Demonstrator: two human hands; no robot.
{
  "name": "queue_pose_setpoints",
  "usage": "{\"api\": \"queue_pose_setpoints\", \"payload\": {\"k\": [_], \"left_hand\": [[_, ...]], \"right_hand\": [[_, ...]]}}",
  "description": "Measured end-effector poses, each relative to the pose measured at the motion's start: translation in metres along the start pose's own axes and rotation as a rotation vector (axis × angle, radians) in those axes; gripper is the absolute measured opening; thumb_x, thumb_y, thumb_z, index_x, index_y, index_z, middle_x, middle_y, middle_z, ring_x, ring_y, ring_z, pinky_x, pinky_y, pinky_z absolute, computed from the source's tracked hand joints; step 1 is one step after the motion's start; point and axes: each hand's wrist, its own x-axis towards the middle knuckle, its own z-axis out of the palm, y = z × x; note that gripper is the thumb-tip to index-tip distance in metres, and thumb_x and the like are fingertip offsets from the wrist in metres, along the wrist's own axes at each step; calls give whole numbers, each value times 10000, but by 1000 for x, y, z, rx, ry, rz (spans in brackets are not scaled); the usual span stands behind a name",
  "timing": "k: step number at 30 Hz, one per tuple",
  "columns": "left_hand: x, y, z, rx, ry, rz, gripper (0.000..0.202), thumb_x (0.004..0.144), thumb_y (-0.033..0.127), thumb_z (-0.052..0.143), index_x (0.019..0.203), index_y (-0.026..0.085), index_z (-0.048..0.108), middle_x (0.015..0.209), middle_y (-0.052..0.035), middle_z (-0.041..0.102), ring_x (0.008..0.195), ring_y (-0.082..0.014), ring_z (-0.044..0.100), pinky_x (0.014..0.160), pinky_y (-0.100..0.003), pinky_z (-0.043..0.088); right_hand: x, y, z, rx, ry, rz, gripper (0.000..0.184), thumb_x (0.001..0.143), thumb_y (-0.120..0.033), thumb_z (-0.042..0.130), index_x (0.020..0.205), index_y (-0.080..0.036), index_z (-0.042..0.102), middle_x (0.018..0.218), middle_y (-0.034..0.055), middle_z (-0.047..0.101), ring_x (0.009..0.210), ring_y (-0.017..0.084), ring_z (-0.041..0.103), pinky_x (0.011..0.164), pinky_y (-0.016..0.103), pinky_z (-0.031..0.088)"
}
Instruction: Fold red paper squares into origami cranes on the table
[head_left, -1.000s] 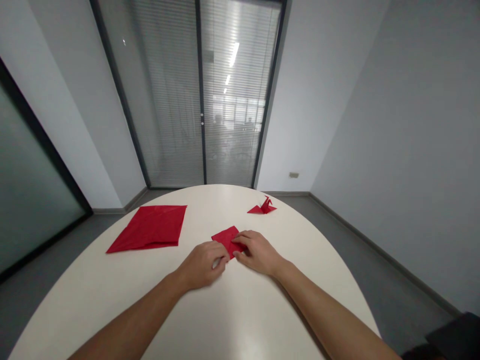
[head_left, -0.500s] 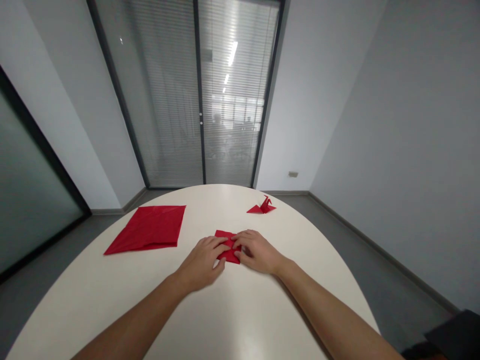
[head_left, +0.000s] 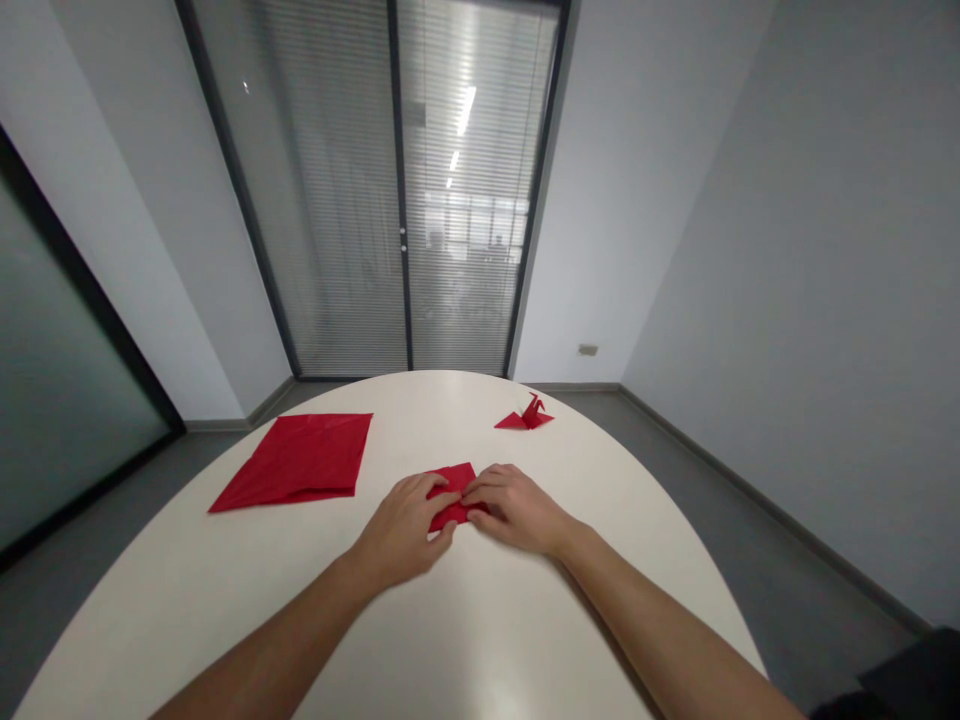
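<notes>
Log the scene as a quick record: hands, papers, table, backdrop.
left grip: bare hand, fingers over left side of small red paper, thumb spread away
right grip: bare hand at the paper's right side; pinch or press, can't tell
small paper: partly covered by both hands
large red paper: lying flat, left of the hands and farther out
red paper bird: beyond the right hand, near far edge
table: white, rounded
backdrop: glass panels with blinds

A small folded red paper (head_left: 460, 479) lies on the table (head_left: 427, 420), its left and right sides partly covered by fingers (head_left: 484, 494).
</notes>
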Motion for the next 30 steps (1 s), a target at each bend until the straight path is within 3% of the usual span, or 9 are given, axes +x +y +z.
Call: {"api": "queue_pose_setpoints", "payload": {"k": [4,14,20,30], "left_hand": [[0,-2,2,-11,-9,-2,341,875,269,600,1210,225,648,1232,-104,640,1143,-283,587,1017,-462,474],[-2,-5,1,-95,13,-34,309,845,261,630,1140,171,620,1184,-113,690,1104,-283,618,987,-455,487],[2,-9,0,-163,9,-139,186,949,236,511,1053,202,661,1127,-80,715,1065,-237,642,961,-403,494],[5,-19,12,-137,18,-225,303,954,187,497,1230,190,622,1181,-100,701,1092,-250,643,985,-417,489]], "right_hand": [[-1,0,0,0,-44,-8,162,930,-294,636,1045,-214,717,1023,49,748,966,213,646,902,365,433],[-3,4,-2,12,-41,22,153,956,-167,539,986,-191,687,979,52,745,939,200,660,915,355,434],[-1,4,2,2,-20,68,180,962,-162,508,980,-178,687,919,71,724,894,203,630,845,332,469],[-4,9,7,69,26,163,252,922,-140,556,1143,-206,660,1011,68,702,931,199,632,851,315,499]]}}
